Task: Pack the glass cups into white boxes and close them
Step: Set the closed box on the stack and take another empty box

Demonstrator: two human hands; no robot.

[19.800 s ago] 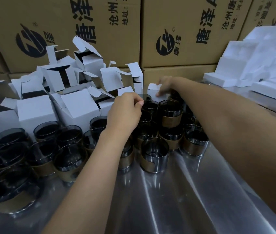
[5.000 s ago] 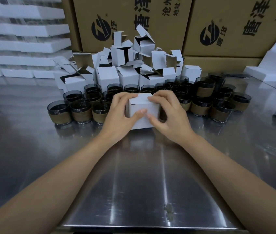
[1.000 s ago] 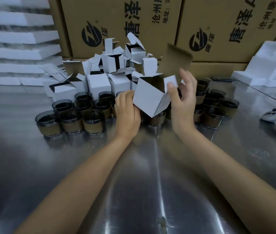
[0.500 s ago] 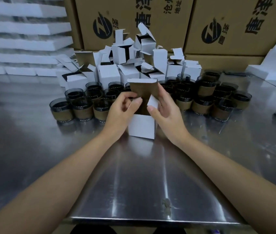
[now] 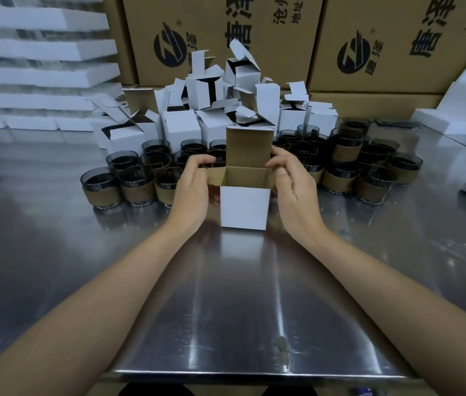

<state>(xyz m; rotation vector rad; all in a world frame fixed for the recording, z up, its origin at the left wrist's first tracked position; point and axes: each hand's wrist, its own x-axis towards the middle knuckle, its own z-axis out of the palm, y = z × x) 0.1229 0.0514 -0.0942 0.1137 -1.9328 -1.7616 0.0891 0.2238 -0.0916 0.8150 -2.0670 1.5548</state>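
So the white box [image 5: 244,208] I'm working on is standing upright on the bench [image 5: 226,295], dead centre and right in front of me. Its top is open and the lid flap [image 5: 249,147] is sticking straight up at the back, brown side facing me. My left hand [image 5: 193,192] is on the box's left side with the fingers curled over the left side flap. My right hand [image 5: 293,192] does the same on the right, fingers and thumb pinching that flap next to the lid. From this angle I can't see to the bottom of the box.

The glass cups [image 5: 343,167] are just behind it, dark glass with brown sleeves, bunched in a band across the bench. Behind them is the pile of open white boxes [image 5: 182,127], flaps pointing every way, stacked against big printed cartons [image 5: 212,32]. White foam slabs [image 5: 35,50] are piled at far left.
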